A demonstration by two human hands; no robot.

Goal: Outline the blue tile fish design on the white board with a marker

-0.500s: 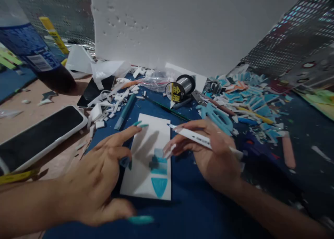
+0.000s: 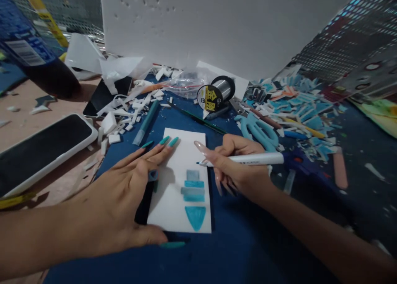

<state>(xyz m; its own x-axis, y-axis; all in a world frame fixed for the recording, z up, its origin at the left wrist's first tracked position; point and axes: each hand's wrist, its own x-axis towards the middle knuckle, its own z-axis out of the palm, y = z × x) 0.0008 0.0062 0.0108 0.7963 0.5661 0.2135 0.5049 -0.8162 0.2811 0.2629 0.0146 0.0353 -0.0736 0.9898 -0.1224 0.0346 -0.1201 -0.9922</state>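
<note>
A white rectangular board (image 2: pixel 169 209) lies on the blue mat, with several blue shapes (image 2: pixel 194 195) coloured on its right half; the lowest is a triangle (image 2: pixel 195 217) pointing toward me. My left hand (image 2: pixel 133 197) rests spread along the board's left side, fingertips on its upper part and thumb by the lower edge. In my right hand (image 2: pixel 238 164) a white marker (image 2: pixel 263 158) is gripped, its blue tip over the board's right side above the shapes. Whether the tip touches the surface I cannot tell.
Beyond the board lie a wire spool (image 2: pixel 214 96), a teal marker (image 2: pixel 145 125) and a dark thin stick (image 2: pixel 198 118). Light-blue scissors (image 2: pixel 259 133) and a pile of blue scraps (image 2: pixel 307 106) are at right. At left are a phone (image 2: pixel 46 151) and a bottle (image 2: pixel 34 52).
My left hand has flattened, its fingers now on the board. My right hand has turned the marker nearly level and brought its tip lower, over the board.
</note>
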